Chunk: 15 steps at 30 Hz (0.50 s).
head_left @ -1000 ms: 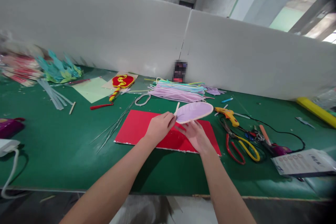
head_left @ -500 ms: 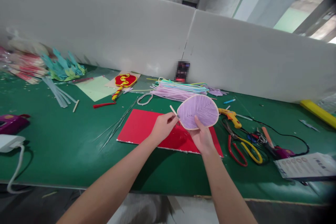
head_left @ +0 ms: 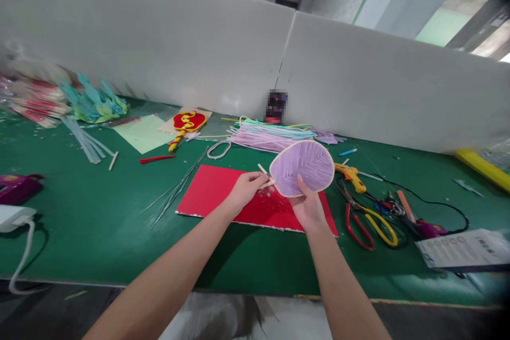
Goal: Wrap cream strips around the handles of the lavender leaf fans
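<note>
A purple oval fan (head_left: 305,166) with a cream rim is held in my right hand (head_left: 307,208), the thumb lying on its face and the other fingers behind. Slanting lines across its surface meet in a leaf-like pattern. At its narrow left end my left hand (head_left: 251,189) is closed, fingertips pinched around a pale stick (head_left: 262,169) whose tip pokes up past them. Whether the stick is joined to the fan, I cannot tell. Beneath both hands lies a red board (head_left: 215,186) with small pale specks on it.
Pastel pipe cleaners (head_left: 258,141) lie behind the board. A red-yellow fan ornament (head_left: 189,121) rests back left, thin wires (head_left: 179,188) left of the board. To the right are pliers (head_left: 360,223), a yellow glue gun (head_left: 350,178) with its cord, and a printed box (head_left: 458,249).
The purple fan has turned slightly and shifted a little right. My left hand has lowered slightly at its narrow end, and more pale material shows below the fingertips.
</note>
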### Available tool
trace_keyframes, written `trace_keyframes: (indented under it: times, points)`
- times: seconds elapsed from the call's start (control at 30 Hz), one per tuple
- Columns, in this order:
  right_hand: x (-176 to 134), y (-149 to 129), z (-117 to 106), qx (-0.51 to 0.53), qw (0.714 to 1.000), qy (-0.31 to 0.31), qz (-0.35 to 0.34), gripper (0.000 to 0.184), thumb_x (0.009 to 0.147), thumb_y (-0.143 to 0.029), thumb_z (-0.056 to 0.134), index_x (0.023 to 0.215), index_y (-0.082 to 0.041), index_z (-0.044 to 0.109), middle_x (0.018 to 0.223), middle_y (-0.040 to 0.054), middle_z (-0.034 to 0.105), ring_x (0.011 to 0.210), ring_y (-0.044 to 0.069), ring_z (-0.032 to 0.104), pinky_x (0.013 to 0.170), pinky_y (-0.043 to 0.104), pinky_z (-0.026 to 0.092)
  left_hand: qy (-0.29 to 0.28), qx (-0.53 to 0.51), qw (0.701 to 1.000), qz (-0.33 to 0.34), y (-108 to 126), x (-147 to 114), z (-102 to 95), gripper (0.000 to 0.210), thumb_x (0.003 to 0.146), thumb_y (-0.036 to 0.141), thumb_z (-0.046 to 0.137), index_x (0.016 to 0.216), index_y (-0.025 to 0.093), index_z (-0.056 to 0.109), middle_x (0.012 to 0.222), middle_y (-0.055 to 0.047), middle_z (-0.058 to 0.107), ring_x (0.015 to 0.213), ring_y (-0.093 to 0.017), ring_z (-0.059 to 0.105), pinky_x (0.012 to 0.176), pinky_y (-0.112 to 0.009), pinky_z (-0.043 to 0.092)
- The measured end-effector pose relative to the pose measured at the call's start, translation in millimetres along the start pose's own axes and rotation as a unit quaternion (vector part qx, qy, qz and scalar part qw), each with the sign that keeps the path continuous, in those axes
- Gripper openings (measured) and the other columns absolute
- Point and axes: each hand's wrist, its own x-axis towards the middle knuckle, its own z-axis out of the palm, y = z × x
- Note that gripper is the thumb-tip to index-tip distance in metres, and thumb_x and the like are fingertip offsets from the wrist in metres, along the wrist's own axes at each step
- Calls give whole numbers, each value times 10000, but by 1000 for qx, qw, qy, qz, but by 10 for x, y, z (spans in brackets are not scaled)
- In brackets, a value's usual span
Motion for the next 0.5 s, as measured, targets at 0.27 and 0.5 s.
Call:
trace_keyframes:
  times: [0.27,0.5]
  points:
    - [-11,-4,13,-10,1000,-5,1,414,688,-270,667,1086,-239,561,1113,22,618,1052,201,555,922,404,439,-27,-67,993,-93,-70,25,-57,286,705,386,570,704,109,642,677,-66,663,559,-112,580,548,-214,417]
    - [-14,6,-15,-11,1000,-3,9,402,682,-250,677,1070,-246,571,1087,7,632,1008,192,581,874,374,477,-67,-84,979,-171,-29,-17,-82,233,682,357,617,728,129,626,682,-30,637,560,-80,571,527,-181,414]
